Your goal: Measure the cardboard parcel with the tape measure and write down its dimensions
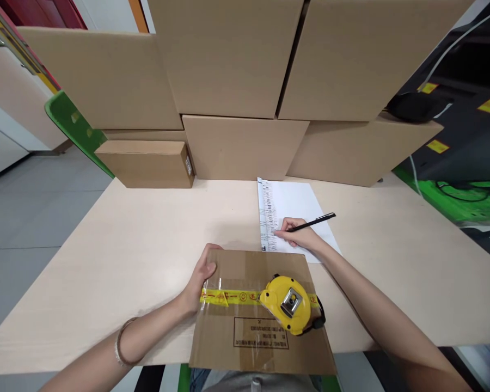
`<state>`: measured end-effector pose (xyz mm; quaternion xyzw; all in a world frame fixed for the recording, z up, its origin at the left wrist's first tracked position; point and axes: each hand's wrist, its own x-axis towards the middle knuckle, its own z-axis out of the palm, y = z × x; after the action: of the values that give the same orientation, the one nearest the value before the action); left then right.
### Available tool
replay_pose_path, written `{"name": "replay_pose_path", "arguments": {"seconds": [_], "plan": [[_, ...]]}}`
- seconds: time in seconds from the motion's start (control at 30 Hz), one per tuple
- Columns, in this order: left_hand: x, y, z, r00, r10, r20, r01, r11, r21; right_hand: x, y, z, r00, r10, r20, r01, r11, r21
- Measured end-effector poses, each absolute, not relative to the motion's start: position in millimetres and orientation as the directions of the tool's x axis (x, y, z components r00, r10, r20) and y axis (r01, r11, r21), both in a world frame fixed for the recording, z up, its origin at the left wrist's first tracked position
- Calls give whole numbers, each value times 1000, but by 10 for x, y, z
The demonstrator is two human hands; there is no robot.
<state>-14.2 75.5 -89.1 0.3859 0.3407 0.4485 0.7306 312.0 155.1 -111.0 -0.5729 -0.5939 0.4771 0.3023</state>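
Note:
My right hand [298,234] is closed round a black pen [313,222], whose tip touches the printed left column of a white sheet of paper [294,204] on the table. My left hand [200,275] grips the top left corner of a flat cardboard box [245,332] that lies at the near table edge. The box is sealed with clear tape and a yellow printed strip [224,297]. A yellow tape measure [289,302] rests on top of the box, to the right of my left hand.
Large cardboard boxes [228,60] are stacked along the far edge of the light wooden table [106,256]. A small long box [145,163] sits at the back left. A green chair [73,122] stands behind on the left, dark equipment with cables on the right.

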Motion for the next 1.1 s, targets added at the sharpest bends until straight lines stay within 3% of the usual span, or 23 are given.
{"name": "replay_pose_path", "arguments": {"seconds": [0.23, 0.77, 1.1], "plan": [[-139, 734, -830, 362, 920, -150, -362, 287, 887, 3152, 1565, -1251, -151, 962, -229, 477, -132, -869], [-140, 732, -860, 365, 922, -131, -357, 269, 895, 3178, 1555, -1213, -186, 960, -210, 486, -96, -869], [-87, 740, -768, 335, 924, -183, -400, 315, 860, 3164, 1557, -1181, -76, 952, -296, 596, -195, -779]]}}
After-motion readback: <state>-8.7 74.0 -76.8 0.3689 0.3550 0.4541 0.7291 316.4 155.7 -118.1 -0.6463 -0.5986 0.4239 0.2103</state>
